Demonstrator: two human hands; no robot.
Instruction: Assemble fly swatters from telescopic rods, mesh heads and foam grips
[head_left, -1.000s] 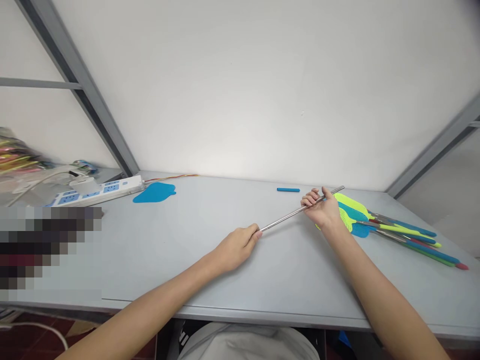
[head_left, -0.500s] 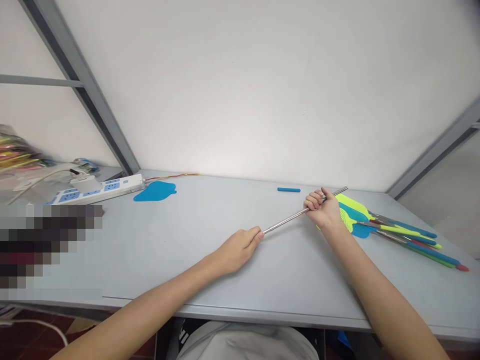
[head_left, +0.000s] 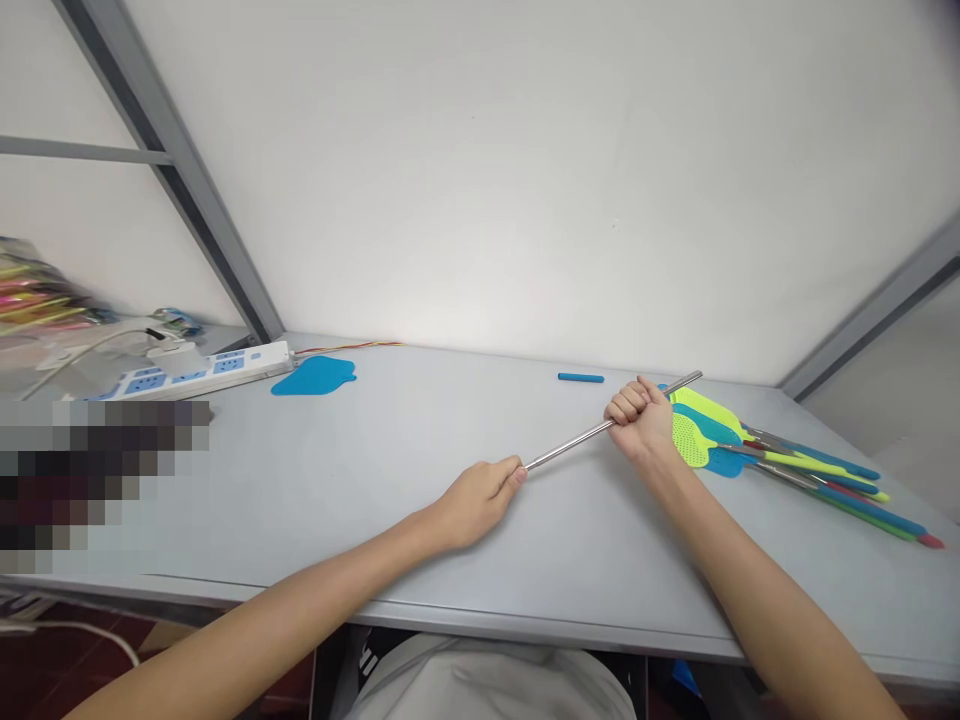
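Observation:
A thin metal telescopic rod (head_left: 570, 443) slants up to the right between my hands, above the table. My left hand (head_left: 480, 498) is closed round its lower left end, which the fingers hide. Higher up, my right hand (head_left: 641, 418) wraps its fingers round the thicker part, and the rod's far end sticks out beyond the fist. Behind the rod lies a short blue tube (head_left: 580, 378), perhaps a handle grip. A blue leaf-shaped fly swatter head (head_left: 315, 376) lies apart at the left. Just right of my right hand are several fly swatters (head_left: 799, 462) with yellow-green and blue heads.
The grey table (head_left: 315, 500) meets a white wall at the back. On the left stands a white power strip (head_left: 225, 368) with a plug and cable, near a pile of colourful packages (head_left: 45, 290). A grey metal post (head_left: 187, 200) rises there. A blurred patch covers the left front.
Both hands keep their hold on the rod. My right hand has shifted very slightly left along or with it. The view has moved a little; the things on the table lie as before.

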